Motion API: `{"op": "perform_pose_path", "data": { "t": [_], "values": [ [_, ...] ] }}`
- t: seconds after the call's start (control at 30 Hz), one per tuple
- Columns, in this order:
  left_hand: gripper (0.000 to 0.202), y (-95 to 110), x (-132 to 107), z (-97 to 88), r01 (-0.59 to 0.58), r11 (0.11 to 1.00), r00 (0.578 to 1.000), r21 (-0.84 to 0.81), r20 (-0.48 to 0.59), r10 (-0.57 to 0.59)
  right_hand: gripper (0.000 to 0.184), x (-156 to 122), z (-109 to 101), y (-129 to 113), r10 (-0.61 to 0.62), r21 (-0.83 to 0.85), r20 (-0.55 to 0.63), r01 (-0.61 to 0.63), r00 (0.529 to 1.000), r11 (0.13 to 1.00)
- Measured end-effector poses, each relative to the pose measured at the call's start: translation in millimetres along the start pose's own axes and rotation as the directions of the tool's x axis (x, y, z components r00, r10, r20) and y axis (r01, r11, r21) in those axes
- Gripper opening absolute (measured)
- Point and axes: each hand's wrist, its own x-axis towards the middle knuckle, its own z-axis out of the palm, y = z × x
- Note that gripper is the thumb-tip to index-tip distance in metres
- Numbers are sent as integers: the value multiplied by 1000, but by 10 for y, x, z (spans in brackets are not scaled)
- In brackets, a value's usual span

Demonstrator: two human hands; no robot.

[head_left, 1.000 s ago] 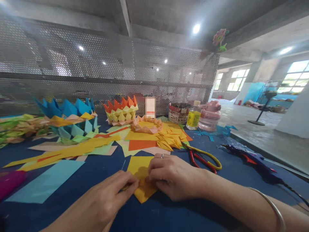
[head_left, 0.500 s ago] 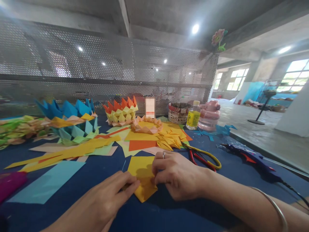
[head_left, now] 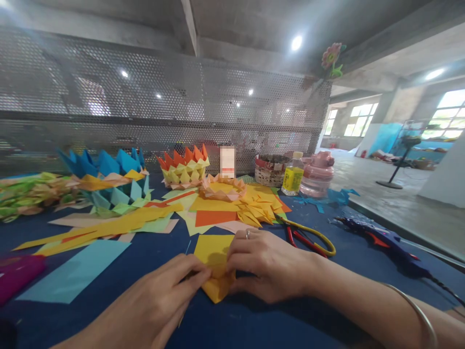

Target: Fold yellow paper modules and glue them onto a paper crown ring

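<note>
We had the part-folded yellow paper [head_left: 208, 248] low on the navy tabletop [head_left: 250, 329] | our left hand [head_left: 160, 291] pinched its left edge; our right hand [head_left: 263, 264] curled at its right, grip unclear | we judged it light, crisp, easily creased: edges only

Yellow paper [head_left: 212, 254] mid-fold, pointy end toward me
It's a plain bright yellow piece lying on the dark blue desk [head_left: 236, 327], pretty flat at the far end with a straight edge there, then creased and bent up a bit in the nearer half. The near end tapers to a corner (kinda like an envelope flap). Left hand [head_left: 167, 286] has its left edge between thumb and finger, right hand [head_left: 263, 264] grips the right side and covers part of it.
</note>
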Motion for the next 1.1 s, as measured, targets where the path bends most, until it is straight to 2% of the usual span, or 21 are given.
{"op": "perform_pose_path", "data": {
  "t": [0.07, 0.2, 0.37, 0.43, 0.63, 0.87, 0.97, 1.1],
  "values": [
    [41, -5, 2, -2, -14, 1000, 1000, 3, 1, 14, 21, -1, 18, -14, -61, -104, -19, 59, 998, 993],
    [36, -23, -20, 28, -26, 998, 997, 65, -67, 31, 28, 0, 38, -52, -143, -251, -20, 133, 990, 959],
    [25, -12, 1, 52, 45, 998, 994, 48, -102, -40, 28, 6, 58, -56, -156, -306, -16, 143, 988, 941],
    [21, 4, 38, 39, 28, 999, 994, 33, -104, -24, 27, 7, 68, -56, -159, -306, -19, 145, 987, 941],
    [25, 41, 145, -19, -38, 999, 994, -11, -103, 36, 22, 6, 114, -78, -113, -266, -17, 105, 993, 958],
    [30, 35, 157, -8, -78, 996, 980, 30, -180, 83, 18, 33, 163, -84, -42, -138, -66, 32, 997, 990],
    [27, 40, 151, 7, -94, 994, 969, 53, -226, 104, 13, 40, 154, -93, 30, -45, -74, -33, 997, 998],
    [30, 67, 169, 8, -90, 995, 971, 51, -218, 99, 9, 33, 111, -121, 122, 20, -45, -121, 992, 992]
  ]
}}
